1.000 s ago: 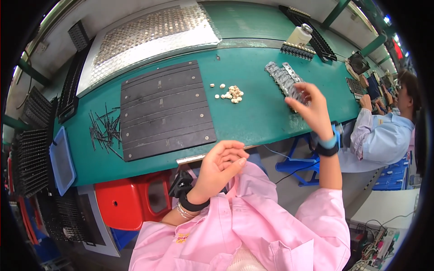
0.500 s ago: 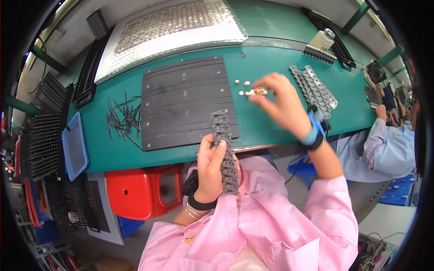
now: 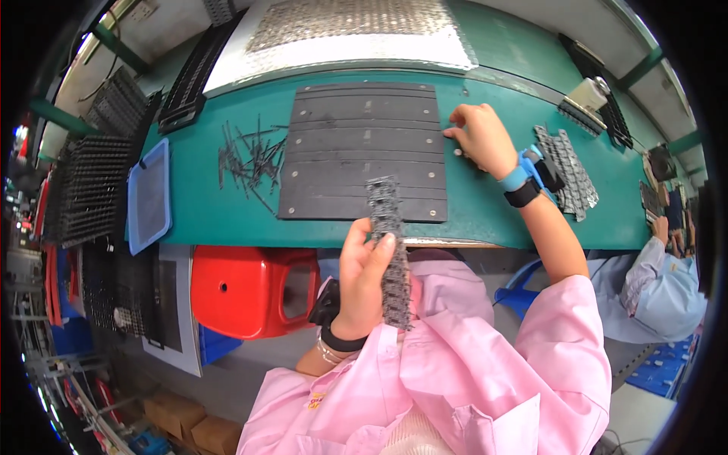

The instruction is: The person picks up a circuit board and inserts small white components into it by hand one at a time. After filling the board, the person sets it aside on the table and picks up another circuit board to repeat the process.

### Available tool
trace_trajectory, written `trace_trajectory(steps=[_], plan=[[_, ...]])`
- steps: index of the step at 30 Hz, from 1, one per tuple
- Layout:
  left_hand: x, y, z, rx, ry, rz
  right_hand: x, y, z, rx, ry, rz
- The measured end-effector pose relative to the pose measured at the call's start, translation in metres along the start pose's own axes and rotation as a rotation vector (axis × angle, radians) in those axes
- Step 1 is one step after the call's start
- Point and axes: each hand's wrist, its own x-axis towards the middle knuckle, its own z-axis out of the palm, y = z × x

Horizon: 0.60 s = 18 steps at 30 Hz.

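My left hand [image 3: 365,273] is wrapped round a long, narrow strip of dark grey linked parts [image 3: 394,284], tilted slightly and reaching from my chest to over the near edge of a ribbed black board [image 3: 326,125]. Just right of that board, my right hand [image 3: 485,144] is low over the green table, fingers curled and thumb close to the index finger. Whatever lies between its fingertips is hidden. One small pale round piece [image 3: 457,152] shows beside the hand. Farther right lie more dark grey linked strips [image 3: 569,171].
Loose thin black sticks [image 3: 254,159] are scattered left of the board. Beyond them stands a shallow blue tray [image 3: 136,220]. A white panel [image 3: 227,64] with rows of metallic pieces lies at the back. A red stool [image 3: 235,284] stands below the table; a co-worker's sleeve [image 3: 644,284] is at far right.
The view has shifted, so the table sits farther left-to-right in it. My right hand has come down toward the board's right edge, covering most of the small pale pieces. My left hand keeps the strip.
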Motion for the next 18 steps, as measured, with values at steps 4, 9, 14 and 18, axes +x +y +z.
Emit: trace_trajectory(steps=[4, 9, 14, 18], plan=[[-0.006, 0.000, 0.004, 0.029, 0.025, -0.011, -0.004, -0.002, 0.006, 0.025, 0.010, -0.052], [-0.004, 0.002, 0.009, 0.061, -0.010, 0.029, -0.024, -0.057, -0.060, 0.738, -0.054, 0.258], [0.010, -0.007, 0.020, -0.002, -0.153, -0.032, -0.073, -0.074, -0.077, 1.927, -0.284, 0.451], [0.020, -0.020, 0.032, 0.000, -0.198, -0.099, -0.086, -0.073, -0.088, 1.961, -0.101, 0.577]])
